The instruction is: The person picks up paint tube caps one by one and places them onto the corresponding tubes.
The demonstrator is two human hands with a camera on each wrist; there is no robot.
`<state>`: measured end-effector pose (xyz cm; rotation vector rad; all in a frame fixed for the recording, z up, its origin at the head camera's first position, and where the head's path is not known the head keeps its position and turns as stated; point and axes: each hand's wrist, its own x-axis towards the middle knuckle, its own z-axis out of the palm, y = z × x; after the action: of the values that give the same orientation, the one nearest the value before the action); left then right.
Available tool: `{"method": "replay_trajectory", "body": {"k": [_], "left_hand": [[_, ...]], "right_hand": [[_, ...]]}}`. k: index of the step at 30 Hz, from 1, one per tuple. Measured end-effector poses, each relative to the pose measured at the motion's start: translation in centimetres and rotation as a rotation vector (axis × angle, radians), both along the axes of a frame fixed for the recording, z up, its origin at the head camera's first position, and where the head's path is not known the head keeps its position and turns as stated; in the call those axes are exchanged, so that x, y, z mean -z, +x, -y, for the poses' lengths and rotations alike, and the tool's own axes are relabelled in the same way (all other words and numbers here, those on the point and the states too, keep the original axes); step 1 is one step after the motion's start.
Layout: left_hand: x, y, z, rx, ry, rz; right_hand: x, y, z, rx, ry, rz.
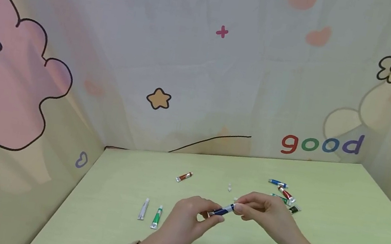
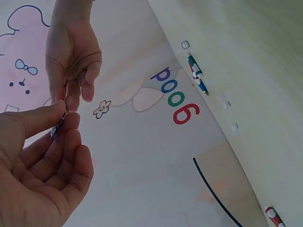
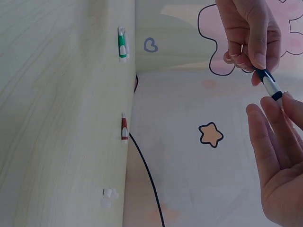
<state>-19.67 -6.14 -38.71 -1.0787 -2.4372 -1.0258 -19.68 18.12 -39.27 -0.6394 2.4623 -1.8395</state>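
A small dark blue and silver paint tube [image 1: 222, 211] is held above the table between both hands. My left hand [image 1: 185, 218] pinches its flat end between thumb and fingers. At the other end, the thumb and fingertips of my right hand [image 1: 272, 217] pinch the tip, which they mostly hide. The right wrist view shows the blue tube [image 3: 271, 85] slanting from the left hand [image 3: 253, 38] down to the right fingertips. In the left wrist view, only a sliver of the tube shows beside the left thumb.
On the pale table [image 1: 112, 185] lie a white tube [image 1: 143, 209] and a green tube [image 1: 156, 217] at left, with an orange-red tube [image 1: 184, 177] farther back. Small white pieces [image 1: 229, 187] lie mid-table. Blue [image 1: 278, 183], red [image 1: 286, 195], green and black [image 1: 294, 209] tubes cluster at right. Printed cloth [image 1: 202, 76] stands behind.
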Motion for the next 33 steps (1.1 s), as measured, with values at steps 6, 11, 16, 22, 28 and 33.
{"method": "replay_trajectory", "body": {"k": [6, 11, 16, 22, 28, 33], "left_hand": [[0.6, 0.3, 1.1, -0.040, 0.007, 0.115], [1.4, 0.2, 2.5, -0.084, -0.020, 0.145], [2.1, 0.1, 3.9, -0.084, -0.033, 0.149], [2.5, -0.1, 4.6, -0.104, -0.034, 0.182], [3.1, -0.2, 5.2, -0.129, -0.108, 0.197], [3.9, -0.4, 5.9, -0.156, -0.206, 0.140]], "right_hand": [[0.2, -1.3, 1.0, -0.096, -0.014, 0.065], [-0.1, -2.7, 1.9, -0.150, -0.019, 0.127], [0.0, -3.9, 2.8, -0.147, -0.062, 0.170], [0.5, -4.8, 4.2, -0.174, -0.060, 0.184], [1.3, -5.7, 6.0, -0.201, -0.037, 0.183], [2.2, -6.7, 7.4, -0.223, 0.017, 0.190]]}}
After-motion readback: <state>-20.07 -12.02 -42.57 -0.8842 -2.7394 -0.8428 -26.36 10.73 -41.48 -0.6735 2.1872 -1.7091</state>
